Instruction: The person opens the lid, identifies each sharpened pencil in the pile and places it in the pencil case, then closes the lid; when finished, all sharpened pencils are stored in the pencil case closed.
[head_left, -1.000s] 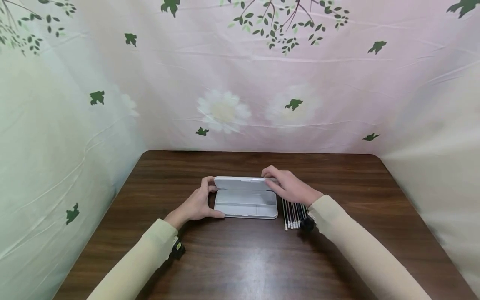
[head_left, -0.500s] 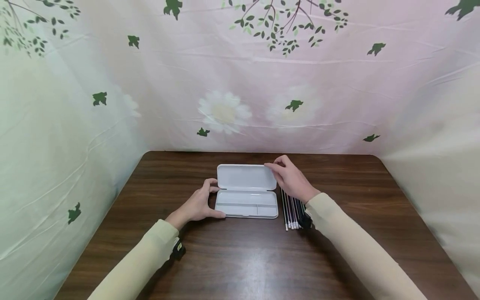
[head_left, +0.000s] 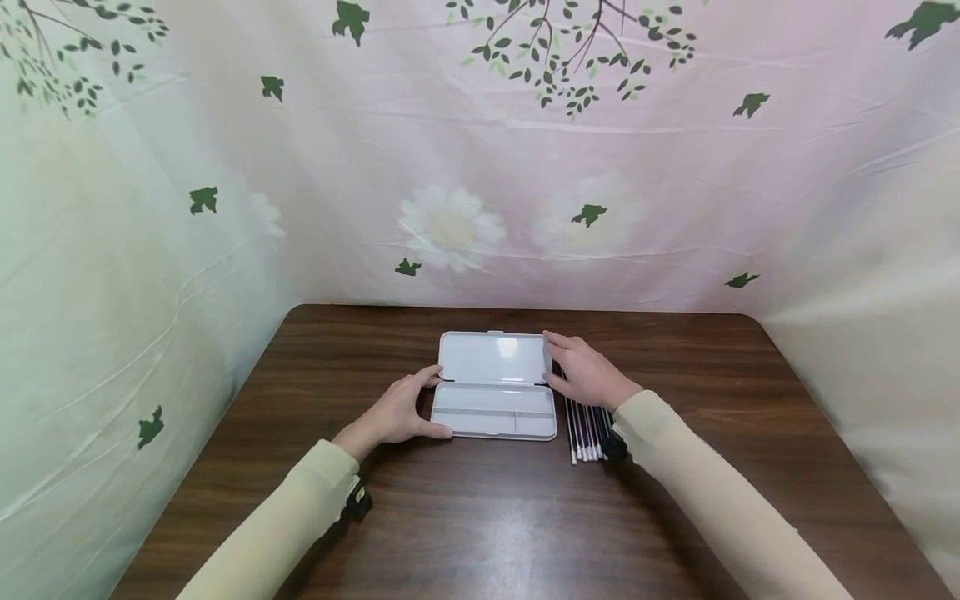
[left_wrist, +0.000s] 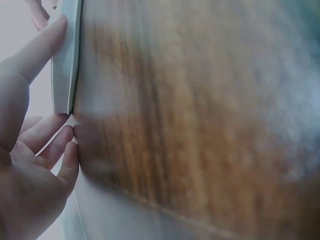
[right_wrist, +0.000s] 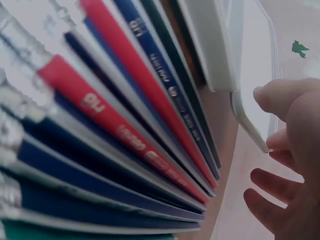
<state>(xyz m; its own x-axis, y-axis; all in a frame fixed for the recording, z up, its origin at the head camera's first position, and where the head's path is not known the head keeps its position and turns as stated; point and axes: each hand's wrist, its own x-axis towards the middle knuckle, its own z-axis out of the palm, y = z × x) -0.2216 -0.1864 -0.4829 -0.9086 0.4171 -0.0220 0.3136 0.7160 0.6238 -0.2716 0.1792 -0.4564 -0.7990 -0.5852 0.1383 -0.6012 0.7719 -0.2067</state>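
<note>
A white pencil case (head_left: 474, 398) lies open on the brown table, its lid (head_left: 491, 358) tipped back. Low dividers split the base into compartments, and no contents show inside. My left hand (head_left: 397, 408) holds the left end, thumb along the front edge and fingers at the back corner. At the lid's right edge is my right hand (head_left: 588, 375), its thumb and forefinger touching the rim with the other fingers spread loosely. Beside the case lies a row of pencils (head_left: 585, 429), partly hidden under the right wrist; the right wrist view shows red, blue and green barrels.
The wooden table (head_left: 480, 517) has rounded far corners. Behind it and along both sides hangs a printed cloth (head_left: 480, 150) with birds, leaves and flowers. A dark wrist camera (head_left: 358, 502) sits below the left cuff.
The lid has swung back from partly raised to wide open. My right hand followed it backward, then came down along its right edge. My left hand stays at the left end.
</note>
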